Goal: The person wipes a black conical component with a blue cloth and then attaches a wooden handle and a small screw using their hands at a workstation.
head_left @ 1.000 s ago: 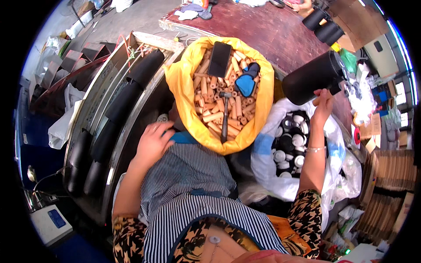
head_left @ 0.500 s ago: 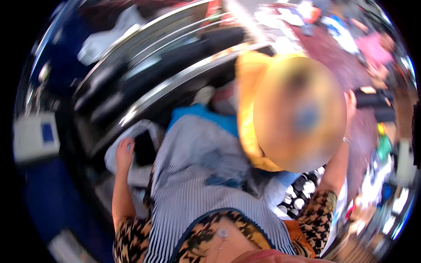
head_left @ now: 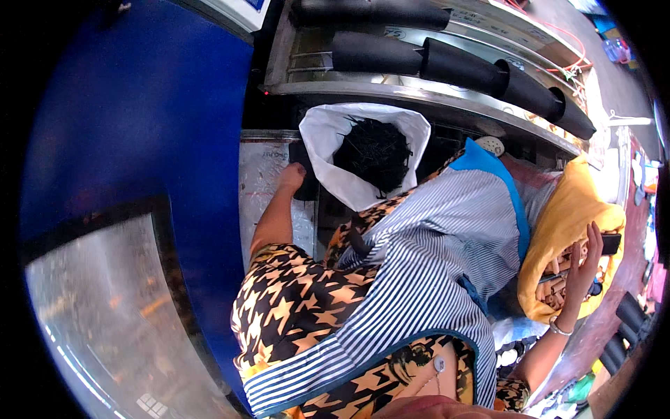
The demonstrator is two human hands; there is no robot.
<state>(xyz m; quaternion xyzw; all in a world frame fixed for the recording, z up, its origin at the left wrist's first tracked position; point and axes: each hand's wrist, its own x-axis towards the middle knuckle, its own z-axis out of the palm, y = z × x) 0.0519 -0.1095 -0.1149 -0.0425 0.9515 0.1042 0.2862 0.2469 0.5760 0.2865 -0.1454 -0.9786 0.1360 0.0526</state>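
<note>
My left hand (head_left: 296, 173) reaches left and is closed on the edge of a black piece of sheet material (head_left: 303, 185), next to a white sack (head_left: 322, 178). Thin black strips (head_left: 373, 153) fill that open sack. On the right, my right hand (head_left: 587, 258) lies over the mouth of a yellow cloth sack (head_left: 551, 216), its fingers stretched out and apart. Short brown cylinders (head_left: 555, 286) show inside the yellow sack. A small black object (head_left: 611, 244) sits just past my right fingers.
Ahead, a metal rack (head_left: 481, 105) carries rows of black rolled sleeves (head_left: 460, 66). A deep blue panel (head_left: 132, 119) with a framed window (head_left: 112, 300) stands at the left. More black rolls (head_left: 628, 314) lie at the far right, and a silvery surface (head_left: 259, 181) is under my left arm.
My view has swung left, bringing the blue panel in. My left hand has gone from over the white sack to the black sheet beside it. My right hand remains at the yellow sack.
</note>
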